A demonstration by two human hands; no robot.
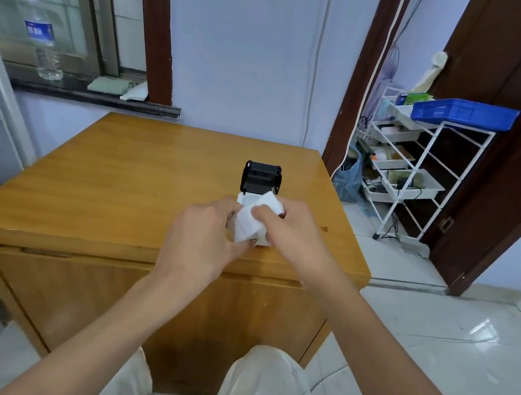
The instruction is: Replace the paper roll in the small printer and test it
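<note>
A small white printer [245, 199] stands on the wooden table [110, 179], its black lid [261, 177] raised upright at the back. Just in front of and above its open bay I hold a white paper roll [268, 203] with a loose strip of paper [245, 225] hanging from it. My right hand [291, 233] grips the roll from the right. My left hand [200, 239] pinches the loose strip from the left. Most of the printer's body is hidden behind my hands.
A white wire rack [405, 166] with trays and a blue basket [463, 112] stands at the right by a dark door. A water bottle [44, 40] sits on the windowsill at the left. My knees are below the table's front edge.
</note>
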